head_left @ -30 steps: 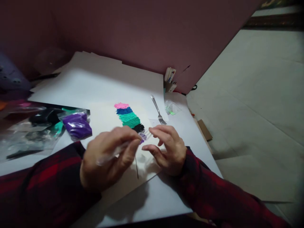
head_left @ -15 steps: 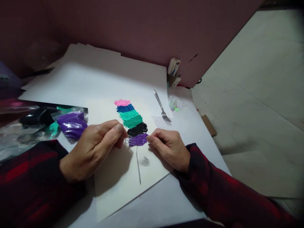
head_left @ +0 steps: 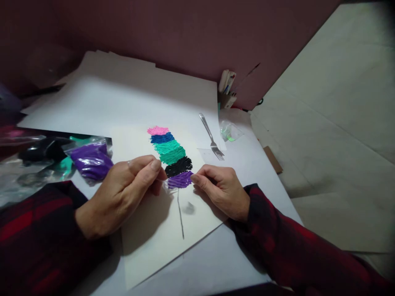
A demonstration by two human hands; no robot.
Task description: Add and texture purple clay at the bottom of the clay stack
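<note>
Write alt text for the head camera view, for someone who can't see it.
Two hands in red plaid sleeves meet at a purple band, the lowest in a stack of pink, blue, green and black bands on a cream sheet: the left hand pinches at its left edge, the right hand touches its right. A fork lies beyond, a purple bag to the left.

fork (head_left: 211, 137) behind sheet (head_left: 160, 238), bags (head_left: 89, 159) probably left

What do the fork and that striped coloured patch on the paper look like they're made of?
The fork looks like polished metal: silvery, with a bright glint along the handle. The coloured patch looks like a soft, clay-like paste in matte, ridged bands; it could be thread, the picture leaves that open. Both hands pinch at its purple band.
</note>
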